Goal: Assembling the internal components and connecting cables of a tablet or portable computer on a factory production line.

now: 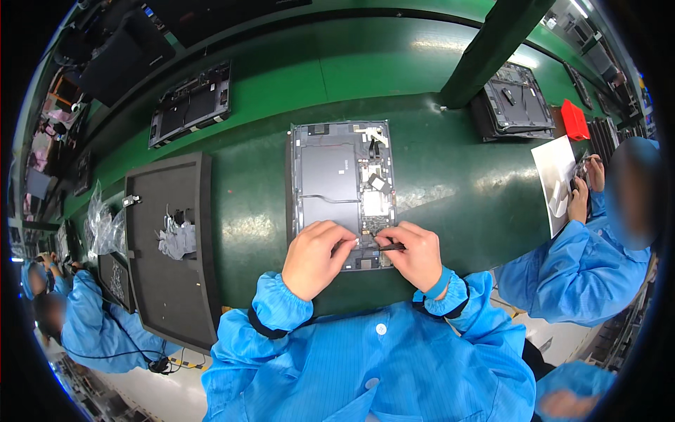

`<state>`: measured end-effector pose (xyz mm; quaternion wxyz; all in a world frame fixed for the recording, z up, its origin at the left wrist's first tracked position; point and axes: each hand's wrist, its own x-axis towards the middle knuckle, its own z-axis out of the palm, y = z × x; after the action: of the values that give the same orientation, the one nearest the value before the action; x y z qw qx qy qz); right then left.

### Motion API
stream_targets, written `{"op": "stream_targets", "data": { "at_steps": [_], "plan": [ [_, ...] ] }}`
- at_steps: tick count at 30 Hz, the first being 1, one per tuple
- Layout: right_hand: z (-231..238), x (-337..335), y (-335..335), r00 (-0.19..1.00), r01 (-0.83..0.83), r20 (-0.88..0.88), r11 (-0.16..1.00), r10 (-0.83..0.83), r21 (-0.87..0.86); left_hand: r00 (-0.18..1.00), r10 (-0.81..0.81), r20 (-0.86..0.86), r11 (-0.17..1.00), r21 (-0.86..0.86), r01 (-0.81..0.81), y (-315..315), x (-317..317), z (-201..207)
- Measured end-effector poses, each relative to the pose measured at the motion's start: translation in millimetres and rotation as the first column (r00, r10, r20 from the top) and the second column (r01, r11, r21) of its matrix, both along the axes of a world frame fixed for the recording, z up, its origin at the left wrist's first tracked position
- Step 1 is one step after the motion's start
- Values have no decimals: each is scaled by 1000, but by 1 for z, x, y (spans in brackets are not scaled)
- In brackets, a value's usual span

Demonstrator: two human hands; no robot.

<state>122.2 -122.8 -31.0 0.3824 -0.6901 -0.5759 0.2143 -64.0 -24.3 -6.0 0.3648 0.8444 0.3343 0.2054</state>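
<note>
An opened laptop chassis [329, 169] lies on the green table in front of me, its wide grey battery area on the left and a circuit board [376, 224] along the right. My left hand [318, 257] is closed in a pinch over the lower middle of the chassis, with a tiny white piece at its fingertips. Close to its right, my right hand [416, 254] grips a slim black tool [392, 247] low over the board. Fingers hide the tool's tip and the spot beneath. A black cable crosses the battery area.
To my left stands a dark foam tray [163, 281] holding a heap of small grey parts [177, 238], beside clear plastic bags [105, 221]. Another opened chassis [191, 105] lies far left, more [517, 105] are stacked far right by a green post [492, 53]. A co-worker [576, 264] sits right.
</note>
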Motion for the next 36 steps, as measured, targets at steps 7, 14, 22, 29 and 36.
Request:
{"op": "stream_targets", "data": {
  "at_steps": [7, 14, 22, 29, 36],
  "plan": [
    [-1, 18, 1, 980, -198, -7, 980, 198, -18, 997, -74, 24, 991, 115, 71, -11, -2, 4],
    [16, 31, 17, 869, -419, 183, 881, 459, -220, 986, -162, -46, 952, 255, 168, -31, 1, -6],
    [19, 30, 18, 876, -433, 114, 869, 468, -240, 981, -151, -121, 941, 288, 180, -33, 1, -14],
    [12, 29, 14, 898, -411, 97, 897, 429, -164, 981, -139, -135, 937, 302, 174, -32, 0, -16],
    [12, 32, 15, 846, -499, 172, 863, 505, -84, 982, -109, -158, 937, 314, 154, -36, 1, -17]
  ]
}}
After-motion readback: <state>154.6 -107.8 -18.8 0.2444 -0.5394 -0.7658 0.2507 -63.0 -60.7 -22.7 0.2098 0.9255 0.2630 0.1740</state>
